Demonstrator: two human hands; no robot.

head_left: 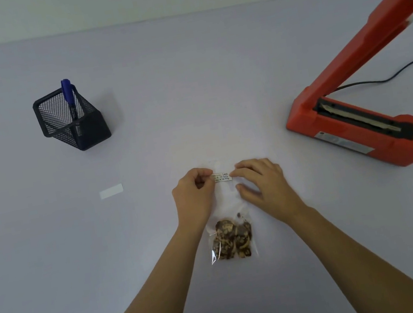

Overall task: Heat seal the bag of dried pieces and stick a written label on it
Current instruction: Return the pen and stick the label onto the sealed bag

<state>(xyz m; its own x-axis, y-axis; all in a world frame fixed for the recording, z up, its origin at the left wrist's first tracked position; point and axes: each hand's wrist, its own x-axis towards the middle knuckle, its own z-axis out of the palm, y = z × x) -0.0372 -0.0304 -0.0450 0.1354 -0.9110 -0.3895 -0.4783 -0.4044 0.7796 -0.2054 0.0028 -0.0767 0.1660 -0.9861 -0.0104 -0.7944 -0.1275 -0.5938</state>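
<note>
The label point(221, 177) is a short written strip with its long axis running 9 to 3 o'clock. It sits square across the clear bag point(228, 199), whose long axis runs 12 to 6 o'clock on the table point(212, 72). The dried pieces point(232, 240) are bunched at the bag's 6 o'clock end, so the label is over the flat, empty upper part.

The left grip point(197, 188) is clamped on the label's 9 o'clock end, thumb against forefinger. The right grip point(259, 182) meets the 3 o'clock end with bent fingertips, its thumb lower down on the bag. It is unclear whether it pinches the label or only presses it.

The two grips are equally near, one at each end. The coming move is probably straight down, then a smoothing along the strip's length.

The heat sealer point(360, 129) stands at 2 o'clock with its arm raised. The marker point(69, 97) in the mesh holder point(76, 127) is at 10 o'clock, and a blank white strip point(111, 191) lies at 9 o'clock.
</note>
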